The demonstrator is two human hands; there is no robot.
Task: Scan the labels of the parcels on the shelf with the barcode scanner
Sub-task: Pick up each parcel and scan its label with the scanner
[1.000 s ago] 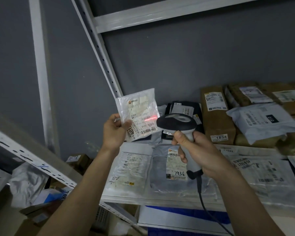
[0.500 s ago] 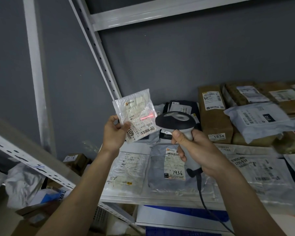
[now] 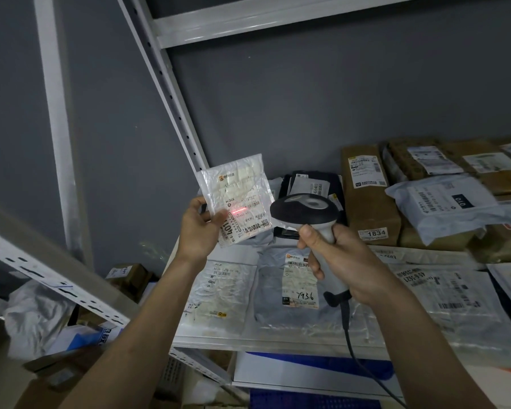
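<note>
Right hand at 3 o'clock, fingers curled round handle of barcode scanner, cable trailing down toward 5 o'clock; left hand at 9 o'clock, thumb and fingers pinching small clear parcel by its lower left edge, red scan line on its label; beyond, shelf with flat mailers and, toward 2 o'clock, brown box marked 1834

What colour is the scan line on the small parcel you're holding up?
Red, a short line across the small clear plastic parcel's white label, seen in the head view.
</note>
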